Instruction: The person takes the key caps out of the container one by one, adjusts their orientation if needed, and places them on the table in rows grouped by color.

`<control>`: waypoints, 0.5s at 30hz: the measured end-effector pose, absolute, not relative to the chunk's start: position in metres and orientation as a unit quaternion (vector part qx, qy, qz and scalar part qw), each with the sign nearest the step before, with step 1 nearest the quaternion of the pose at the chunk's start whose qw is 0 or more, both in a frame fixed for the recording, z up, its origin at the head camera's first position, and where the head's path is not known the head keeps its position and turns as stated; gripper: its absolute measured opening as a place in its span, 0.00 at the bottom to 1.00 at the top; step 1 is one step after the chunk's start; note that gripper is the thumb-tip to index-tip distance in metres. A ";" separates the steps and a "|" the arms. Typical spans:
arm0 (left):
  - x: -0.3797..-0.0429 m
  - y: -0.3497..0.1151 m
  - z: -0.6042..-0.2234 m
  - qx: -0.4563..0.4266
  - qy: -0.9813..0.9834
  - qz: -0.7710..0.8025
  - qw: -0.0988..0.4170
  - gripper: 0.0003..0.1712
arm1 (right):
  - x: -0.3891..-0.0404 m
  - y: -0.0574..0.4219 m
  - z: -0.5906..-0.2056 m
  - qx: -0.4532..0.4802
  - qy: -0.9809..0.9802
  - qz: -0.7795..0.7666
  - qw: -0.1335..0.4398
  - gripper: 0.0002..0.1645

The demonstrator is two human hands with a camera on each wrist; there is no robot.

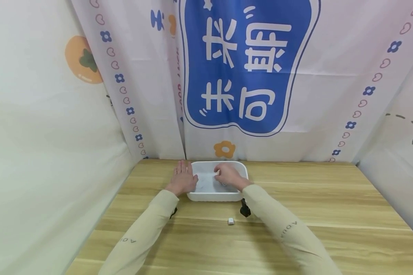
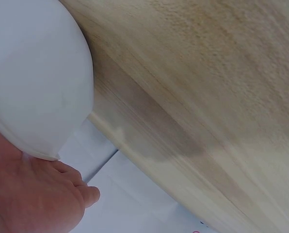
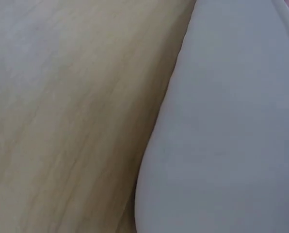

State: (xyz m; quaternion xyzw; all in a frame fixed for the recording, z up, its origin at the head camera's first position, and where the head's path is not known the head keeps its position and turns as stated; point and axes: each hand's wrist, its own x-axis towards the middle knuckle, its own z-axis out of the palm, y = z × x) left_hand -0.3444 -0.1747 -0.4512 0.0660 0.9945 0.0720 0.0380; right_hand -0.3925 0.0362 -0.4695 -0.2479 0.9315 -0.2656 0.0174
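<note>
A white rectangular tub [image 1: 215,196] stands near the back edge of the wooden table. At its left end lies my left hand [image 1: 183,180], fingers straight and pointing away, thumb over the rim. The left wrist view has this hand [image 2: 35,196] against the tub's rim, beside its smooth outer wall [image 2: 42,73]. Over the right side, my right hand [image 1: 228,176] reaches down into the tub with bent fingers. Whether those fingertips hold anything is too small to make out. In the right wrist view the tub's outer wall [image 3: 222,121] hides nearly all of that hand.
A small white block-like piece [image 1: 231,221] lies on the wooden table [image 1: 313,202] in front of the tub. Next to my right sleeve is a black object [image 1: 245,209]. Printed cloth [image 1: 261,149] hangs behind the table, and pale cloth walls flank both sides.
</note>
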 end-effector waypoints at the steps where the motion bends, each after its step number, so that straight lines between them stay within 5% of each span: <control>1: -0.344 -0.175 -0.451 0.066 0.994 0.072 0.038 0.42 | -0.392 0.035 -0.470 -0.247 0.931 -0.268 0.020 0.17; 15: -0.343 -0.172 -0.448 0.061 0.995 0.072 0.042 0.42 | -0.393 0.033 -0.476 -0.232 0.939 -0.254 0.033 0.17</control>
